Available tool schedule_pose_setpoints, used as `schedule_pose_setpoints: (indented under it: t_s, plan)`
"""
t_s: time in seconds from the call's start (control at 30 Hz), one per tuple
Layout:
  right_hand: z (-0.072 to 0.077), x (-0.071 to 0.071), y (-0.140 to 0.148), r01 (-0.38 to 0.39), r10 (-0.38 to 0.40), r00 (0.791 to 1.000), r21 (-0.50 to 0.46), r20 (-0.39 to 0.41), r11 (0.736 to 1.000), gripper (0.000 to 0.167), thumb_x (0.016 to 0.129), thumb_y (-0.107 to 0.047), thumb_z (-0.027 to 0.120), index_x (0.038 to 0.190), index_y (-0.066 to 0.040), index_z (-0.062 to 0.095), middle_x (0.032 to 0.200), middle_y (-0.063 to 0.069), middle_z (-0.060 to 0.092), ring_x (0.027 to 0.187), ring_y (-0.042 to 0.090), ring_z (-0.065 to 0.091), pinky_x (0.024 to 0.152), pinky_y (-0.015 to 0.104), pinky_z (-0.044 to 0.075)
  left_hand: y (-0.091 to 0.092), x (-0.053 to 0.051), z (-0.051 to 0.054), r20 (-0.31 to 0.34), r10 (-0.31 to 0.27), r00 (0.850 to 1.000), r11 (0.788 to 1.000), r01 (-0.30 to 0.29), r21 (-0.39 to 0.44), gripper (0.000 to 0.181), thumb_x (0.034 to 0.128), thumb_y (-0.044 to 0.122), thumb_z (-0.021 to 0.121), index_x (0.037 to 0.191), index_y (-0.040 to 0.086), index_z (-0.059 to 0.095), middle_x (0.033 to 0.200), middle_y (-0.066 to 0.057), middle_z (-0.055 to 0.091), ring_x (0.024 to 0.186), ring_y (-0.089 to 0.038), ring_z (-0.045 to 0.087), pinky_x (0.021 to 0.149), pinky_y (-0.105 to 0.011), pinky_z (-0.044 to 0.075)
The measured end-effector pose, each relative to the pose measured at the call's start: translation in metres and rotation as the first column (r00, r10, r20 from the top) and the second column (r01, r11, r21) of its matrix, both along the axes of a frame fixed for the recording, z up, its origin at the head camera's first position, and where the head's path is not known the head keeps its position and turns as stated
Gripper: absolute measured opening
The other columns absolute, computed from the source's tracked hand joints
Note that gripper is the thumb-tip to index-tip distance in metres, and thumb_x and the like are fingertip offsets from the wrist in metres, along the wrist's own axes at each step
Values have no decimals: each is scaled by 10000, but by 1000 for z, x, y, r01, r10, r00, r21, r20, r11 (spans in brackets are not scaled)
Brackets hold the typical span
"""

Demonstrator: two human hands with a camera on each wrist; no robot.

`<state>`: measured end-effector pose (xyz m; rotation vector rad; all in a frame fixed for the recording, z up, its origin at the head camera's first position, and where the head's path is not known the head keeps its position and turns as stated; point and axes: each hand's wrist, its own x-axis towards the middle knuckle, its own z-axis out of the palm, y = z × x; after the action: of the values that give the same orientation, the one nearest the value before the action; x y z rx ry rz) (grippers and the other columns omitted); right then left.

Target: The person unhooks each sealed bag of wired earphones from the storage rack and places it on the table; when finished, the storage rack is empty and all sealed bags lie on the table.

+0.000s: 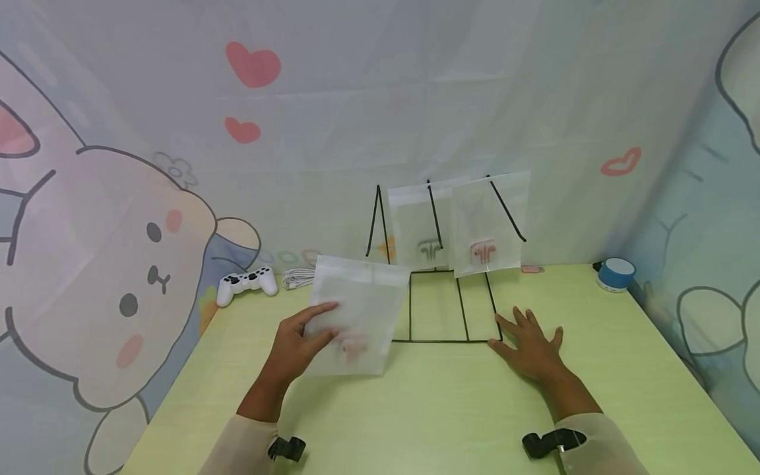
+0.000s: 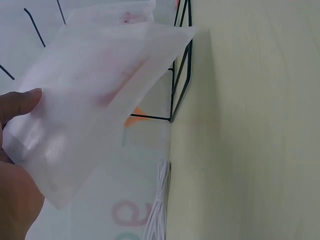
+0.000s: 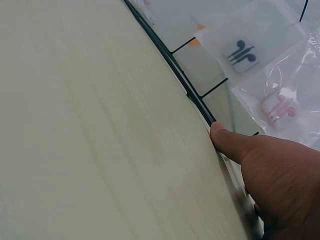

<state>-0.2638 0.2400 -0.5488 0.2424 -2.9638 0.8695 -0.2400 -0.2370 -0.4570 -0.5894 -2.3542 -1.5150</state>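
My left hand [image 1: 297, 343] pinches a translucent white bag [image 1: 359, 310] by its left edge, above the table; a pinkish item shows faintly inside. In the left wrist view the bag [image 2: 95, 95] tilts beside the black wire rack [image 2: 175, 95]. My right hand [image 1: 531, 346], fingers spread, touches the front right corner of the rack [image 1: 439, 341]; its thumb lies on the wire in the right wrist view. On the rack's hooks hang a bag with dark earphones [image 1: 415, 224] and, further right, a bag with pink earphones [image 1: 489, 211].
A white game controller [image 1: 246, 284] and a bundled white cable [image 1: 299, 278] lie at the table's back left. At the back right stands a blue and white round container [image 1: 616, 274]; a small pink object [image 1: 532, 269] lies behind the rack. A printed cloth hangs behind.
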Motion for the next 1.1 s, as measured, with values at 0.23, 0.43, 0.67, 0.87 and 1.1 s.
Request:
schedule_pose_setpoints:
  t_s: [0.23, 0.43, 0.67, 0.87, 1.1]
  plan:
    - [-1, 0, 2, 8, -8, 1000, 3, -5, 1000, 757, 1055, -584, 636, 1662, -160, 477, 1776, 296, 255, 1661, 571, 131, 1126, 950, -88, -8, -17, -8, 192, 4, 981, 998, -16, 60, 527, 940, 39, 841, 1446, 113, 715, 1424, -232, 699, 1018, -56, 735, 814, -232, 614]
    - [1, 0, 1, 10, -10, 1000, 12, -1, 1000, 757, 1057, -587, 633, 1663, -161, 474, 1777, 295, 254, 1660, 571, 130, 1125, 952, -82, -19, -32, -14, 349, 1, 937, 983, -65, 171, 598, 915, 33, 861, 1482, 97, 684, 1485, -130, 669, 1079, -47, 720, 865, -218, 609]
    - [3, 0, 1, 4, -4, 1000, 9, 0, 1000, 758, 1060, -588, 629, 1666, -163, 469, 1776, 298, 251, 1660, 571, 129, 1119, 954, -80, -32, -49, -19, 436, 35, 899, 975, -125, 181, 646, 892, 2, 866, 1500, 81, 666, 1545, -86, 639, 1097, -47, 690, 907, -175, 578]
    - [3, 1, 1, 4, -4, 1000, -1, 7, 1000, 754, 1060, -579, 633, 1666, -162, 469, 1780, 293, 246, 1663, 566, 123, 1128, 947, -90, -39, -61, -24, 486, 53, 873, 981, -136, 137, 645, 914, 32, 855, 1522, 101, 649, 1666, -100, 539, 1129, -73, 671, 912, -155, 565]
    - [-1, -1, 0, 8, -8, 1000, 4, 9, 1000, 761, 1058, -593, 625, 1667, -165, 467, 1782, 291, 243, 1665, 565, 121, 1133, 943, -97, -41, -69, -32, 548, 84, 832, 981, -164, 99, 674, 913, 41, 860, 1542, 133, 635, 1731, -69, 462, 1331, -202, 594, 970, -164, 524]
